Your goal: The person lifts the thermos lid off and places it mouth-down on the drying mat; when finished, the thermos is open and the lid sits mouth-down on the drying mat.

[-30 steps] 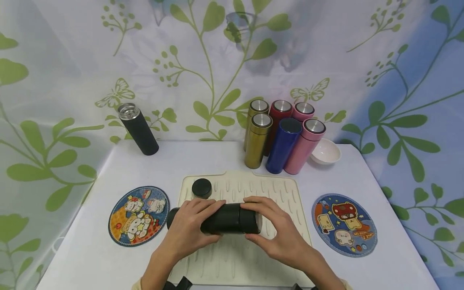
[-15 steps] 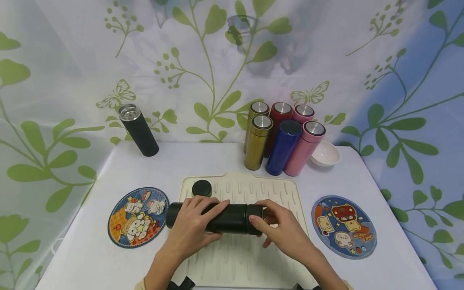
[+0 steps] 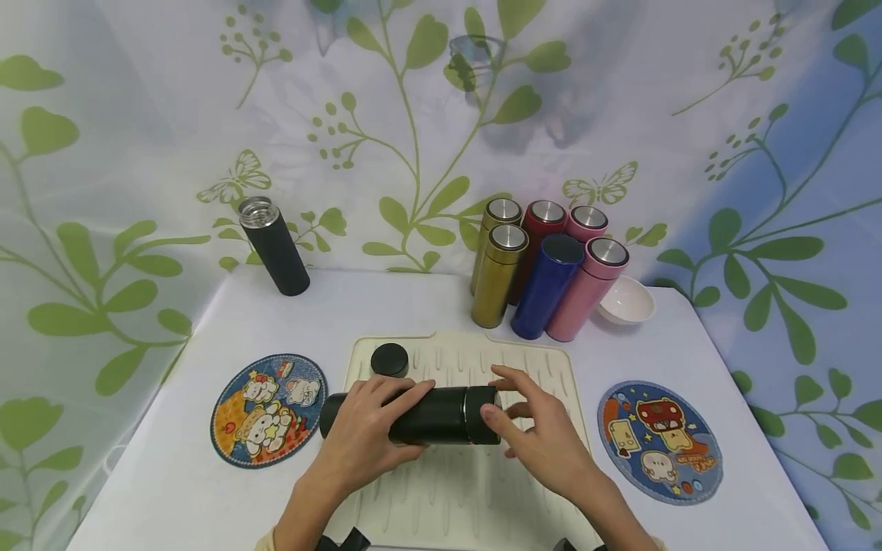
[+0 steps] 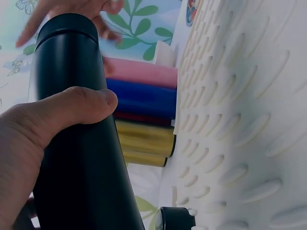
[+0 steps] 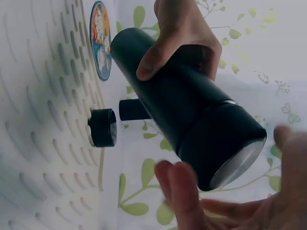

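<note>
A black thermos bottle (image 3: 444, 415) lies sideways above the cream ridged mat (image 3: 455, 497). My left hand (image 3: 365, 428) grips its body, thumb curled across the side in the left wrist view. At the bottle's right end sits a black lid (image 5: 218, 143) with a silvery top, a thin seam between lid and body. My right hand (image 3: 544, 428) is just off that end, its fingers spread and bent loosely; a gap shows between them and the lid in the right wrist view. Another black lid (image 3: 390, 360) rests on the mat's back left.
An uncapped black thermos (image 3: 277, 249) stands at the back left. Gold, red, blue and pink thermoses (image 3: 547, 287) cluster at the back right beside a white bowl (image 3: 627, 300). Round cartoon placemats flank the mat, one left (image 3: 237, 417) and one right (image 3: 620, 463).
My right hand has let go of the lid and shifted right, its fingers loosening. The left hand keeps its grip on the thermos bottle. The head view has tilted slightly.
</note>
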A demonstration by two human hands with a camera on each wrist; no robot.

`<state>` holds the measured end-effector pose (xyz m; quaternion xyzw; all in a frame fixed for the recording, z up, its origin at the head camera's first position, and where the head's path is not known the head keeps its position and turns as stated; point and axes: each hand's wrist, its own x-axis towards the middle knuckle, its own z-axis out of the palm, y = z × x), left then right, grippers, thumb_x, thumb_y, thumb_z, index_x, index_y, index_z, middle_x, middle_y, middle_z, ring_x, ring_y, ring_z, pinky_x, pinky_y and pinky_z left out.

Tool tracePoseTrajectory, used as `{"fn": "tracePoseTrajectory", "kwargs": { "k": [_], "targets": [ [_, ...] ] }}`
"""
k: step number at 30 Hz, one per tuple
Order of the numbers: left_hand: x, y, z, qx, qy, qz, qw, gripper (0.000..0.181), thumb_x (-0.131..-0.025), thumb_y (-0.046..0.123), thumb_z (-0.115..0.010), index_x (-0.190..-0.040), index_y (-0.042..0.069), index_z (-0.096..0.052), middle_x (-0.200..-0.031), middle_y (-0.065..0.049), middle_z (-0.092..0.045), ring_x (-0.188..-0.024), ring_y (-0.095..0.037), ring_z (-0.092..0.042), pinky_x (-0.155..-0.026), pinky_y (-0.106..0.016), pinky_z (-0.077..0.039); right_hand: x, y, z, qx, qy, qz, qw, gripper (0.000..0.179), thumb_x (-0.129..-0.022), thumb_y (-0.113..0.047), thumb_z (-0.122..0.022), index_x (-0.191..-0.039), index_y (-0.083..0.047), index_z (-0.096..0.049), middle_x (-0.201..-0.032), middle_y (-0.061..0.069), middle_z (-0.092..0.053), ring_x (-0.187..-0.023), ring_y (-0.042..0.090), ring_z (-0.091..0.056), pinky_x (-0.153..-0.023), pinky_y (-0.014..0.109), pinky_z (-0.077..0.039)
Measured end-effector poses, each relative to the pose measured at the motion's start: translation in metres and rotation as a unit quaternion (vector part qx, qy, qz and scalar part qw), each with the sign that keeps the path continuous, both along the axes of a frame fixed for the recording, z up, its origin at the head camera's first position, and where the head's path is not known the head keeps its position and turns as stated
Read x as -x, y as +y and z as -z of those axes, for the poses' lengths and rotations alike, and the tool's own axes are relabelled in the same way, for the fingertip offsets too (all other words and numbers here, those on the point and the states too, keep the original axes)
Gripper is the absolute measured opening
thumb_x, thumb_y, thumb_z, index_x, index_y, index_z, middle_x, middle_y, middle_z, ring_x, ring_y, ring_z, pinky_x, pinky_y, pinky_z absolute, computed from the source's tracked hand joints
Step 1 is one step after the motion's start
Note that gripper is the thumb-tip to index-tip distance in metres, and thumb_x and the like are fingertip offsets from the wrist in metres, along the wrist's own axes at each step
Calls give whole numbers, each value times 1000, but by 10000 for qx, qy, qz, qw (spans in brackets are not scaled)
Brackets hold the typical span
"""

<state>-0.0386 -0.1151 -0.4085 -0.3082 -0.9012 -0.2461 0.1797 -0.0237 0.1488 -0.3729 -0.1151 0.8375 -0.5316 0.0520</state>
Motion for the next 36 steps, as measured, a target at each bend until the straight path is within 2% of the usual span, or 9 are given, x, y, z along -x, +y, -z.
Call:
{"fn": "tracePoseTrajectory", "kwargs": {
  "k": [3,6,9,13,16,21,26,30,36],
  "targets": [
    [0,1,3,81,19,38,10000,90,-60,37,-96,-141,29,-58,-120,3,-64,-111,-20,-56,-90,-46,-47,2,-1,-1,-39,-844,15,9964,42,-100,-42,-59,-136,-20,-55,-118,16,-63,-61,22,-68,-42,39,-52],
    [1,0,5,121,34,73,9999,91,-59,36,-96,-142,29,-58,-120,2,-63,-111,-20,-57,-90,-47,-46,3,0,-1,-73,-946,-193,9953,39,-97,-45,-63,-130,-25,-59,-114,10,-63,-61,22,-67,-44,39,-53],
    [2,-1,7,135,25,60,9999,91,-58,36,-97,-141,29,-59,-119,2,-64,-110,-20,-57,-89,-46,-47,0,3,1,-112,-146,-544,9983,41,-91,-33,-75,-129,-30,-60,-121,1,-61,-85,20,-66,-57,35,-56],
    [2,-2,7,125,-32,28,9999,91,-59,36,-97,-141,29,-58,-118,3,-64,-109,-20,-57,-87,-46,-47,-3,6,4,-132,1175,-896,9889,63,-77,-7,-87,-131,-28,-62,-134,-5,-55,-115,19,-56,-75,35,-57],
    [2,-1,6,113,-84,42,9999,92,-60,37,-96,-143,30,-57,-120,3,-64,-111,-20,-57,-88,-47,-48,-3,6,5,-61,1353,-807,9875,72,-74,-7,-89,-136,-27,-59,-138,-5,-52,-120,20,-54,-79,39,-57],
    [2,1,5,131,-103,24,9999,93,-60,37,-96,-143,30,-56,-121,3,-63,-112,-20,-56,-89,-46,-47,-3,5,5,-20,314,-397,9987,70,-88,-28,-79,-148,-27,-44,-141,5,-53,-113,24,-62,-69,35,-59],
    [0,1,4,143,-200,40,9997,92,-60,35,-96,-143,30,-57,-121,3,-63,-112,-19,-56,-90,-46,-47,-1,1,4,118,-667,-47,9977,45,-94,-36,-71,-135,-23,-57,-119,12,-63,-85,21,-69,-52,36,-56],
    [0,-2,4,103,-166,-21,9998,92,-59,37,-97,-142,30,-57,-120,3,-64,-111,-19,-57,-89,-46,-47,-2,2,5,86,139,-201,9997,50,-84,-34,-82,-129,-31,-61,-118,-1,-63,-91,19,-64,-62,33,-58],
    [0,-9,2,31,-83,-65,9999,90,-60,37,-96,-141,28,-58,-121,3,-64,-109,-19,-56,-88,-45,-47,-3,5,4,166,1330,-659,9888,64,-77,-10,-88,-133,-26,-61,-133,-2,-57,-117,19,-56,-76,33,-56]
  ]
}}
